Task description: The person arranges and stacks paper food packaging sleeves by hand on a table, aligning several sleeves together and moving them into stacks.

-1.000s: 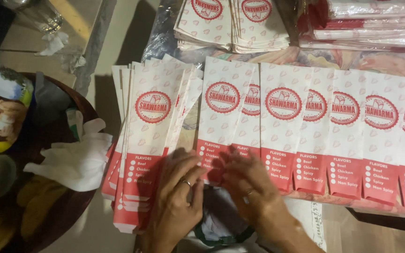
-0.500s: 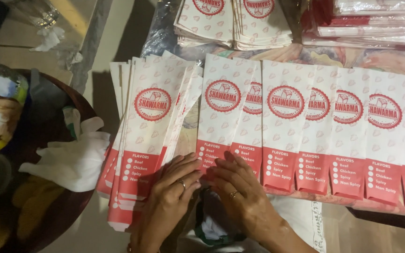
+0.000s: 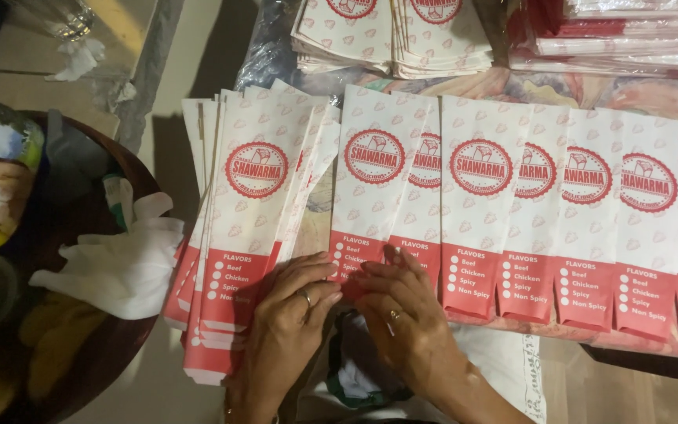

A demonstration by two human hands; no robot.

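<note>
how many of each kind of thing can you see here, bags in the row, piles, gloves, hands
bags in the overlapping row: 7, the last cut off by the edge
fanned bag stack: 1
bag piles at the top: 3
white gloves: 1 heap, number unclear
hands: 2, left hand and right hand, both on the row's first bag
total: 14

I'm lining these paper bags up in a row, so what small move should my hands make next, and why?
Probably press down the first bag's red bottom edge: both the left hand and right hand have fingertips there, and the stack waits just left.
</note>
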